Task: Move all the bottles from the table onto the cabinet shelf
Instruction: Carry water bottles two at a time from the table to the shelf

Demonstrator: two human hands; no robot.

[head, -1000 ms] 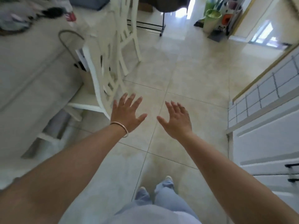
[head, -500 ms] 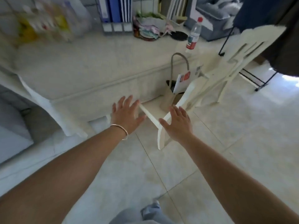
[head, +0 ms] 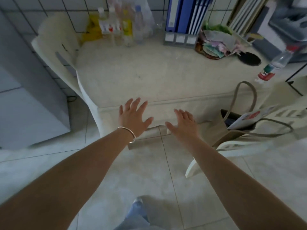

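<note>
Both grips empty: left hand (head: pixel 132 117) & right hand (head: pixel 184 123) hang w/ fingers spread just short of surface (head: pixel 149 77) edge; cluster of bottles (head: pixel 121 25) stands at back by wall, one red-label bottle (head: pixel 272 65) at right end; nothing picked up yet, cabinet not in view; all bottles seen left to move.

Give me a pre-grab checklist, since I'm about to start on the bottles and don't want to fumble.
1. Left hand free: ok, fingers spread, holding nothing.
2. Right hand free: ok, open and empty.
3. Bottles located: ok, a cluster of bottles stands at the table's back edge by the tiled wall; a lone red-label bottle sits at the right.
4. Bottles upright: cannot tell, the image is blurred.
5. Path across the table: ok, bare surface between hands and cluster.
6. Cabinet shelf ready: cannot tell, not in view.
</note>
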